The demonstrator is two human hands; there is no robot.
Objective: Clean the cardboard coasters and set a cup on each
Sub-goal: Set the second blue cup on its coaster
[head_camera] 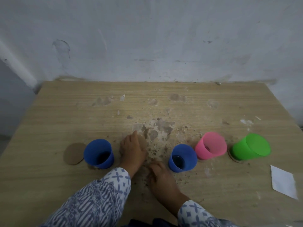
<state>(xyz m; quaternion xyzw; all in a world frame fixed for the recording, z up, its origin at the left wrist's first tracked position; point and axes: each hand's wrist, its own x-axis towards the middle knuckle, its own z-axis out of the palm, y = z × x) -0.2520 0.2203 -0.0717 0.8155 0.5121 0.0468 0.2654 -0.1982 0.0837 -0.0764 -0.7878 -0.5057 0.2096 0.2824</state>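
The table (49, 112) is backed against a wall (147, 38), and its worn middle is strewn with brown crumbs (154, 149), presumably what has come off the coasters. Along the near part runs a row of cups: a left blue cup (98, 154), a right blue cup (182, 158), a pink cup (211, 145) and, far right, a green cup (250, 146). The green one sits on a coaster whose edge (236, 160) shows beneath it; a brown edge also peeps out under the left blue cup, so these seem already served, though for the pink and right blue cups I cannot tell. A white paper (283, 184) lies at the near right, likely the wiping sheet, set aside. A bare coaster (74, 154) lies flat just left of the left blue cup, apparently waiting its turn. Between the blue cups, the left hand (132, 149) presses flat over another coaster (142, 141), seemingly pinning it for cleaning. The right hand (161, 175) rests nearer, fingers curled onto the crumbs, perhaps on a further coaster; whether it grasps anything cannot be told.
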